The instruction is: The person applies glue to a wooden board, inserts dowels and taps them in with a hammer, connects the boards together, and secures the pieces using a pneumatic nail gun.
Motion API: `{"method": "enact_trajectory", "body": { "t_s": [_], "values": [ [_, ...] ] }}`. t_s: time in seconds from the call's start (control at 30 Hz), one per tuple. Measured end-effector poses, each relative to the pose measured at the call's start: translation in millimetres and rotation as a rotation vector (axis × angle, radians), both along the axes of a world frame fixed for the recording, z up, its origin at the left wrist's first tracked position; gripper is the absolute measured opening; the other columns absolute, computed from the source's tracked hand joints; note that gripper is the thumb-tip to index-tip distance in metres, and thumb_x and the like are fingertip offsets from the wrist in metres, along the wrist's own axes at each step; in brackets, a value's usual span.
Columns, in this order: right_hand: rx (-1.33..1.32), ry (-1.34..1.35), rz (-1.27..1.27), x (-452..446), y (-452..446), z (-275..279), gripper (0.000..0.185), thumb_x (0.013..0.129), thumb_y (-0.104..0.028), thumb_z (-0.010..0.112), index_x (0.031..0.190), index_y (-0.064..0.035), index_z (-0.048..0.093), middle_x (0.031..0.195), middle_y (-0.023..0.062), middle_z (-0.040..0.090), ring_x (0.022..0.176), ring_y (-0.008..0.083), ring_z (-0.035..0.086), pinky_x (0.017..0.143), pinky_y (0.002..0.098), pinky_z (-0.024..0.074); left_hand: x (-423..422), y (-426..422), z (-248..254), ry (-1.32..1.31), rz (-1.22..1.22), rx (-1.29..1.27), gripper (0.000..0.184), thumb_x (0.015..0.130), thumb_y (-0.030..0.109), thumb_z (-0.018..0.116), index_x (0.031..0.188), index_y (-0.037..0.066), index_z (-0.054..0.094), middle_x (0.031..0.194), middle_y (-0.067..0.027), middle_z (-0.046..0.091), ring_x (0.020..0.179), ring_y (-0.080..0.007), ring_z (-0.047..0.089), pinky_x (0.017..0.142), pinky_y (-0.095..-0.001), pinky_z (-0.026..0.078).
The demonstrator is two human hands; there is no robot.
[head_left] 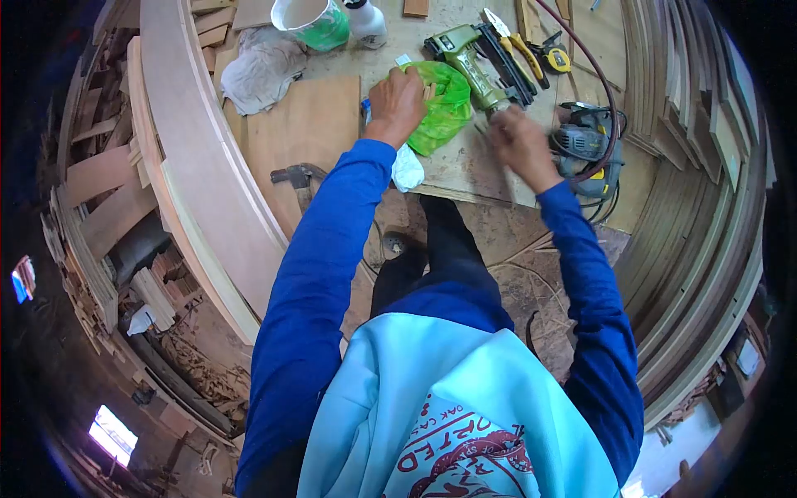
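Note:
My left hand (397, 104) is closed on the edge of a bright green plastic bag (444, 112), its fingers curled and partly hidden. A white crumpled cloth or plastic piece (408, 170) lies just below the bag. My right hand (521, 148) is smeared by motion near the handle end of an olive-green nail gun (475, 70); its fingers look bent, but whether they hold anything is unclear. Beside the nail gun lie yellow-handled pliers (523, 54) and a yellow tape measure (557, 60).
A grey power tool (585, 141) with a cord sits at the right, under a dark red hose (594, 58). At the left are a hammer (300, 177), a grey rag (261, 70), a green-and-white tub (314, 23) and a white bottle (365, 23). Curved boards (207, 158) flank the bench.

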State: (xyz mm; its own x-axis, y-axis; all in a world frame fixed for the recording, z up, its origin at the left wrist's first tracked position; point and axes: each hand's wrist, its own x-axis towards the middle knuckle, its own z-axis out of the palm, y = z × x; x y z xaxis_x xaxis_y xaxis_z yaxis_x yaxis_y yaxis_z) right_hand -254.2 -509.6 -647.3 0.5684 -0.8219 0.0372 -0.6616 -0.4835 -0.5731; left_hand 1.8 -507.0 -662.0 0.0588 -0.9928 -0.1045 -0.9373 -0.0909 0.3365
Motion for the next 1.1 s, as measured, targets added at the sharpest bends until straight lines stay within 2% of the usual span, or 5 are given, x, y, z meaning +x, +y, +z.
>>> {"method": "enact_trajectory", "body": {
  "t_s": [0.27, 0.6, 0.87, 0.97, 1.1],
  "values": [
    [-0.070, 0.281, -0.081, 23, 40, -38, 0.021, 0.081, -0.003, 0.064, 0.099, -0.0034, 0.053, 0.102, 0.0211, 0.056, 0.079, 0.0433, 0.066, 0.062, 0.0520, 0.0516, -6, 9, -6, 0.066, 0.007, -0.043, 0.019, 0.082, 0.009, 0.066, 0.097, -0.001, 0.068, 0.093, -0.0250, 0.070, 0.083, -0.0440, 0.071, 0.071, -0.0526, 0.057],
    [-0.129, -0.160, -0.292, 26, 58, -15, 0.015, 0.087, -0.004, 0.065, 0.100, -0.0027, 0.058, 0.090, 0.0175, 0.056, 0.083, 0.0377, 0.058, 0.068, 0.0482, 0.0469, -5, 8, -6, 0.078, 0.103, -0.075, 0.016, 0.082, 0.009, 0.068, 0.097, 0.003, 0.066, 0.097, -0.0225, 0.064, 0.085, -0.0421, 0.069, 0.072, -0.0511, 0.055],
    [0.247, -0.403, -0.524, 35, 58, -10, 0.006, 0.100, -0.005, 0.057, 0.103, -0.0007, 0.054, 0.083, 0.0110, 0.064, 0.072, 0.0190, 0.064, 0.066, 0.0325, 0.0512, 2, 27, 25, 0.575, 0.219, -0.514, 0.019, 0.088, 0.010, 0.072, 0.105, 0.004, 0.065, 0.095, -0.0153, 0.069, 0.084, -0.0314, 0.070, 0.074, -0.0429, 0.056],
    [0.211, -0.479, -0.461, 47, 54, -8, 0.004, 0.102, -0.004, 0.055, 0.105, -0.0019, 0.053, 0.086, 0.0091, 0.063, 0.074, 0.0151, 0.063, 0.066, 0.0293, 0.0525, 5, 57, 75, 1.030, 0.490, -0.397, 0.016, 0.094, 0.008, 0.069, 0.106, 0.002, 0.061, 0.097, -0.0125, 0.070, 0.088, -0.0220, 0.072, 0.077, -0.0353, 0.057],
    [0.332, -0.647, -0.283, 99, 56, 6, 0.010, 0.108, -0.014, 0.051, 0.109, -0.0045, 0.051, 0.086, 0.0060, 0.061, 0.067, 0.0120, 0.059, 0.061, 0.0262, 0.0519, 26, 162, 116, 1.158, 0.576, -0.537, 0.018, 0.098, 0.009, 0.065, 0.111, 0.000, 0.057, 0.095, -0.0100, 0.070, 0.091, -0.0164, 0.071, 0.081, -0.0316, 0.057]
  ]
}}
